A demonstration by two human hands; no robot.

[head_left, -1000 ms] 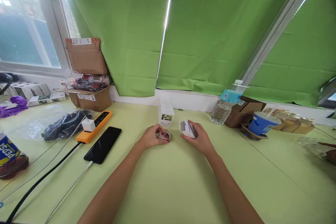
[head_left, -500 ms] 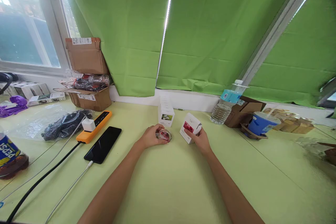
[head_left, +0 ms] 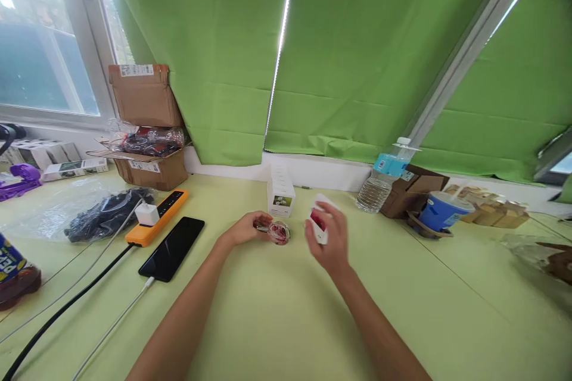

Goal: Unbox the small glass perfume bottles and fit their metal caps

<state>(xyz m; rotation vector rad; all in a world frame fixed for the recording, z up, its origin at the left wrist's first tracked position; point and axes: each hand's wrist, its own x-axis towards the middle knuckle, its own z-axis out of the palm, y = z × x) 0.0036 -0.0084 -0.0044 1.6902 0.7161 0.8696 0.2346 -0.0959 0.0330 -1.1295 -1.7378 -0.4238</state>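
A small clear glass jar with dark red contents lies on the pale green table. My left hand is at the jar's left side, its fingers closed on the jar's edge. A white box with a red picture is at the right, partly covered by my right hand. The fingers of my right hand are blurred and spread over the front of this box, and its thumb points toward the jar. Behind the jar, a row of white boxes stands against the wall.
On the left are a black phone, an orange power strip, cables, a bagged dark item and a cardboard box. A water bottle and a blue cup stand on the right.
My right hand has shifted left and its fingers have lifted off their grip on the white box, now spread before it. My left hand has drawn slightly left along the jar.
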